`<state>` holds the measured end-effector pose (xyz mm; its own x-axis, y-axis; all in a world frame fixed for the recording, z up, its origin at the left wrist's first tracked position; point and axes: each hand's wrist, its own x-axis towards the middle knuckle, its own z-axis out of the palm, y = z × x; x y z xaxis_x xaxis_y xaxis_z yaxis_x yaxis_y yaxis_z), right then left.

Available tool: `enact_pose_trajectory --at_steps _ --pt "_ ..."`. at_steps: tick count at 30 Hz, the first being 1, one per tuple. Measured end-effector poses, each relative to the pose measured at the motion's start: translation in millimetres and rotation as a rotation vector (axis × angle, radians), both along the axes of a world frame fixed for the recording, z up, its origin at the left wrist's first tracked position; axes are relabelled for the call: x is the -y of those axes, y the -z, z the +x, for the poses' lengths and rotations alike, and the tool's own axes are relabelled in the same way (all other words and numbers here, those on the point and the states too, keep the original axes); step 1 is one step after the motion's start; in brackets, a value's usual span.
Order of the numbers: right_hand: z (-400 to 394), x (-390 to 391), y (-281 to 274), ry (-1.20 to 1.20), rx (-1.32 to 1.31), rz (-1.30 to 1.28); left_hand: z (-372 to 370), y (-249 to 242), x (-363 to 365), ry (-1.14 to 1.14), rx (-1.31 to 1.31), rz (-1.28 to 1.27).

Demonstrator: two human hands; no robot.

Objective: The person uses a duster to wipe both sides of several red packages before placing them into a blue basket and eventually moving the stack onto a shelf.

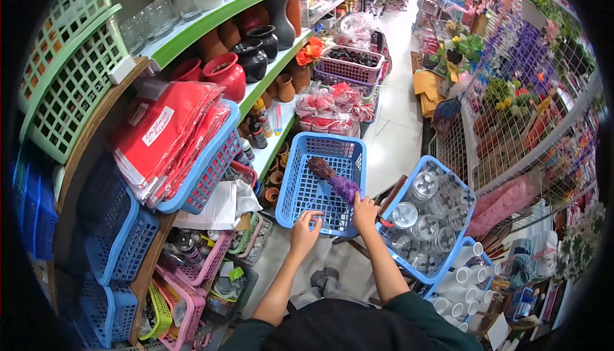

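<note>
A blue plastic basket (287,188) with a lattice bottom stands in front of me. Inside it lies a bundle (346,188) in purple mesh or wrap, with a brown clumped head pointing to the far left; its exact kind I cannot make out. My right hand (366,214) is closed around the near purple end, by the basket's right front corner. My left hand (305,232) is at the left front rim, fingers curved and apart, holding nothing. A small red piece (385,223) shows beside my right hand, partly hidden.
To the right, a blue basket (404,187) holds clear jars (425,186), with white bottles (455,279) below. Left shelves carry red packets (165,130), pots (225,77) and more baskets. A wire rack (531,146) of artificial flowers borders the tiled aisle (393,124).
</note>
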<state>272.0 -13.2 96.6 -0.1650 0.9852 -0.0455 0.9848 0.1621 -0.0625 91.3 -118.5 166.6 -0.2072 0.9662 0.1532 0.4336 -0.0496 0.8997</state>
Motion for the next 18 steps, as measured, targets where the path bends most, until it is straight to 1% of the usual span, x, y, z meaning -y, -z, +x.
enact_pose_trajectory --at_steps 1,2,4,6,8,9,10,12,16,18 --pt "-1 2 1 0.024 -0.016 0.101 1 -1 -1 0.006 -0.018 -0.002" --pt "0 4 1 0.041 -0.016 0.1 2 -1 -3 0.023 -0.018 -0.003" --pt "3 4 -1 0.112 -0.14 0.032 6 -2 -7 0.01 -0.005 0.008" --pt "9 17 -20 0.127 -0.154 0.077 9 -4 -11 0.033 0.019 0.016" --pt "16 33 -45 0.19 -0.265 -0.02 12 -8 -16 0.051 -0.009 0.021" --pt "21 39 -53 0.217 -0.292 -0.066 14 -16 -17 0.069 0.014 0.031" --pt "26 47 -60 0.227 -0.29 -0.058 16 -18 -20 0.079 0.017 0.037" --pt "32 62 -76 0.216 -0.445 -0.07 19 -20 -25 0.08 0.02 0.056" --pt "49 75 -102 0.25 -0.506 -0.049 24 -25 -33 0.131 0.05 0.091" --pt "55 76 -115 0.298 -0.504 -0.035 29 -37 -36 0.146 0.056 0.085"
